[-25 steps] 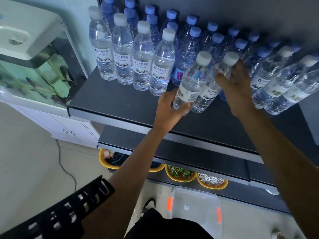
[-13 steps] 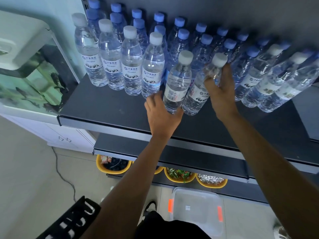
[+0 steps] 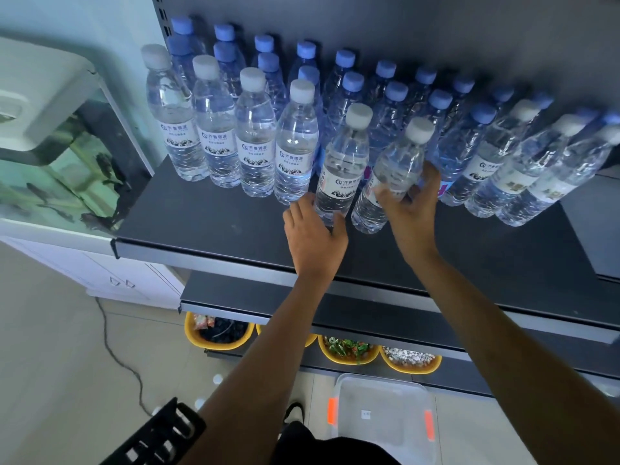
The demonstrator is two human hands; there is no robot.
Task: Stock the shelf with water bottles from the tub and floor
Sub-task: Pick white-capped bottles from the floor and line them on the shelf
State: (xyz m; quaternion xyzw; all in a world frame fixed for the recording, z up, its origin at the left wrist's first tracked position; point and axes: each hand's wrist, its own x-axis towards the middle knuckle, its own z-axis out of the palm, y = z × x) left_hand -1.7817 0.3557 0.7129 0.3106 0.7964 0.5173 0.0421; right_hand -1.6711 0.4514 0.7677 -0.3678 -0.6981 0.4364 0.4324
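Head view: outstretched left hand (image 3: 315, 238) and right hand (image 3: 414, 213) grip adjacent bottles (image 3: 340, 169).

Soft, even, cool-toned light, brighter over the floor (image 3: 50, 330) at left; the dark shelf (image 3: 208, 213) shows faint sheen and weak shadows. Wide-angle bending fans the bottles (image 3: 518, 184) outward, and those at right are smeared, their labels unreadable.
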